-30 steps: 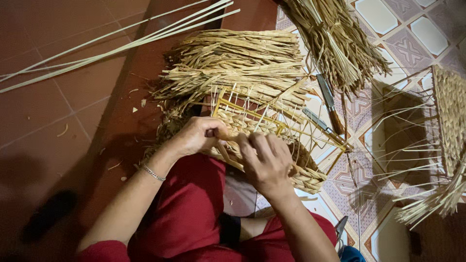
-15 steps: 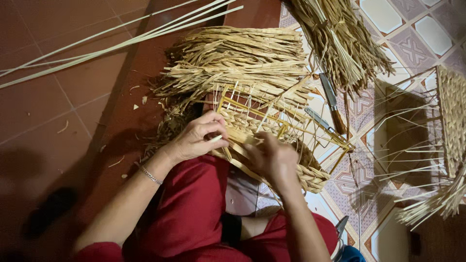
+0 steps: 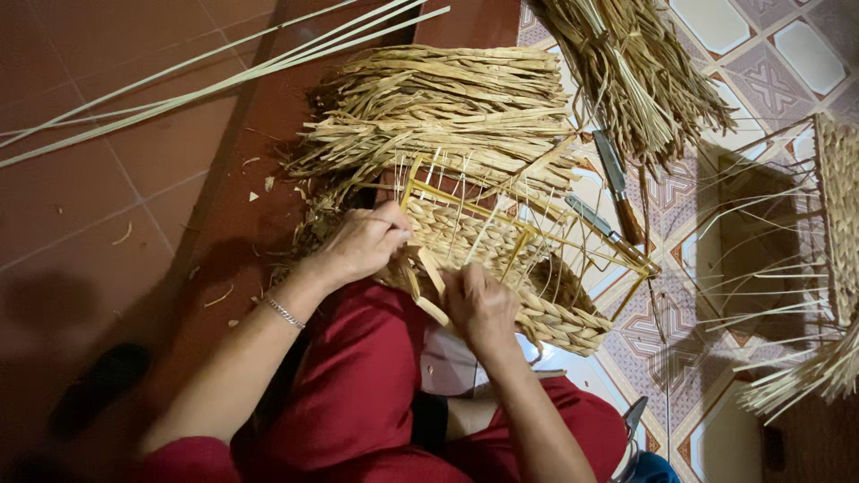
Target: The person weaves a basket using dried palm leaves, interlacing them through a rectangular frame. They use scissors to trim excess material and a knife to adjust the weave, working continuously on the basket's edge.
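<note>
A half-woven straw basket [image 3: 546, 309] on a yellow wire frame lies tilted across my lap, over red trousers. My left hand [image 3: 358, 243], with a thin bracelet at the wrist, grips the basket's near corner, fingers closed on the woven edge. My right hand [image 3: 481, 306] presses on the woven side lower down, and a flat straw strand [image 3: 428, 284] runs under its fingers. White upright strands stick out of the frame above the weave.
A pile of dried straw strands [image 3: 447, 112] lies beyond the basket. A loose straw bundle [image 3: 626, 67] is at the top right. Two knives [image 3: 613, 183] rest beside the frame. Long pale reeds [image 3: 215, 85] cross the red floor tiles. Another woven frame [image 3: 837, 224] stands at the right.
My right hand has slid down and toward me along the woven side. My left hand shifted slightly up onto the basket's corner. The basket has tipped a little.
</note>
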